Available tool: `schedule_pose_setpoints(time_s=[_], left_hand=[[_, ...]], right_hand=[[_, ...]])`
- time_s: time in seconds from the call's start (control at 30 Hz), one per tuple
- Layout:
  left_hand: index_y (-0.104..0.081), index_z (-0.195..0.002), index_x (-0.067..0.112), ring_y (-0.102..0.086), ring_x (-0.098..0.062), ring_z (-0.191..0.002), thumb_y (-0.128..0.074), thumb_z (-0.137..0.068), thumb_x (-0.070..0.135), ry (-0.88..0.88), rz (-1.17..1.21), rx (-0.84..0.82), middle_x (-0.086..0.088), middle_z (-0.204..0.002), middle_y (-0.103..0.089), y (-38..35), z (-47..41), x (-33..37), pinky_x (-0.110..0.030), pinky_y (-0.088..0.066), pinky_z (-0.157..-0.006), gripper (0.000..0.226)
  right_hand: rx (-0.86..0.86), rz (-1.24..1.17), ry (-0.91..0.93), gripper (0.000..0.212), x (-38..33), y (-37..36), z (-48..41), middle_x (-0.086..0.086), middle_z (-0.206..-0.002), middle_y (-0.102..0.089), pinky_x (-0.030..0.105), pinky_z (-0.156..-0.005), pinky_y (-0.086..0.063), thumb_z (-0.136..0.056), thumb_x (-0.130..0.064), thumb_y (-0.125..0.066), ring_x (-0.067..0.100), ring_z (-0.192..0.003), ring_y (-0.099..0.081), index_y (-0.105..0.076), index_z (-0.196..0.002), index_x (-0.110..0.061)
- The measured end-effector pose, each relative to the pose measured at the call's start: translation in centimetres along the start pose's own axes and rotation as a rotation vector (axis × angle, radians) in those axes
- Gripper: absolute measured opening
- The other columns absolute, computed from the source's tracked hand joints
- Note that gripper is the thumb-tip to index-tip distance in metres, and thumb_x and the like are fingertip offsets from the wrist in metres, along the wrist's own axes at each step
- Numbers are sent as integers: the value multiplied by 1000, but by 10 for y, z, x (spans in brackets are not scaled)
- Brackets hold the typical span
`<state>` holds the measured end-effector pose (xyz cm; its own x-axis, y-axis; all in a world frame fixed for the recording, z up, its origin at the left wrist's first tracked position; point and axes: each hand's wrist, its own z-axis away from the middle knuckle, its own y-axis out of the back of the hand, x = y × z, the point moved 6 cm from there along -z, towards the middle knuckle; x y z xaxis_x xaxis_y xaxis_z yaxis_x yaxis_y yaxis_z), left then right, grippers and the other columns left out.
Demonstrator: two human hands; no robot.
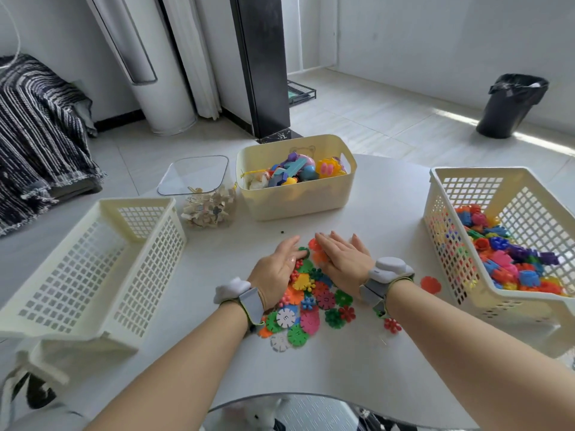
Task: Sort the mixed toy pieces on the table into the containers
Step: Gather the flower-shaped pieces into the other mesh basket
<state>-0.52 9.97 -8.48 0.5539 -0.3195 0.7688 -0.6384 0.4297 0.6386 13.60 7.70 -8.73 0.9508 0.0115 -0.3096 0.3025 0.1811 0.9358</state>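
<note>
Fingers on both hands lie straight and close together, gripping nothing. My left hand and right hand press against the far end of the pile of snowflake discs at mid-table, between the empty left basket and the part-filled right basket. I judge the discs light, stiff, thin and slippery on the smooth table, so scooping from the pile's edges beats pinching. Each disc lies flat, with no long axis; the heap stretches toward me.

One head-worn wide view; looks forward and down, close over the table.
</note>
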Motion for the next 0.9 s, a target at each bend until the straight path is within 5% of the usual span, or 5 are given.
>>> schedule_pose_setpoints(time_s=[0.23, 0.33, 0.5, 0.67, 0.9], left_hand=[[-50, -128, 17, -52, -12, -122, -40, -97, 8, 23, 129, 86, 2, -123, -63, 9, 21, 2, -8, -34, -95, 34], [-49, -132, 19, -46, -14, -128, -41, -92, 31, -2, 10, 136, 1, -134, -54, 16, 32, 1, -17, -30, -100, 42], [-33, -143, 27, -18, -14, -144, -5, -62, 91, -53, -391, 42, 5, -152, -31, 5, 60, 1, -36, -12, -118, 107], [-3, -148, 37, 11, -13, -146, 1, -49, 97, 4, -681, -52, 12, -158, 7, -13, 81, 4, -44, 4, -119, 116], [1, -149, 34, 14, -16, -146, -6, -67, 85, 56, -767, -43, 6, -158, 14, -30, 80, 0, -43, 9, -117, 97]], right_hand=[[-5, 17, 54, 49, -16, -4, 25, -13, -157, -11, 43, -118, 5, -100, -42, -26, 10, -146, -2, -21, -148, -32], [36, 74, 22, 58, -8, -5, 39, -7, -159, -6, 45, -118, 6, -96, -55, -22, 15, -146, 2, -18, -149, -31], [117, 248, -95, 70, 11, 1, 72, -4, -159, -6, 55, -114, 13, -85, -71, -7, 21, -146, 7, -16, -146, -37], [123, 159, -258, 94, 36, 5, 99, -5, -159, 0, 52, -115, 6, -68, -86, 5, 22, -146, 7, -8, -147, -38], [40, 135, -333, 72, 52, -13, 106, 1, -159, 1, 50, -116, 3, -86, -70, -4, 26, -146, 7, -8, -148, -34]])
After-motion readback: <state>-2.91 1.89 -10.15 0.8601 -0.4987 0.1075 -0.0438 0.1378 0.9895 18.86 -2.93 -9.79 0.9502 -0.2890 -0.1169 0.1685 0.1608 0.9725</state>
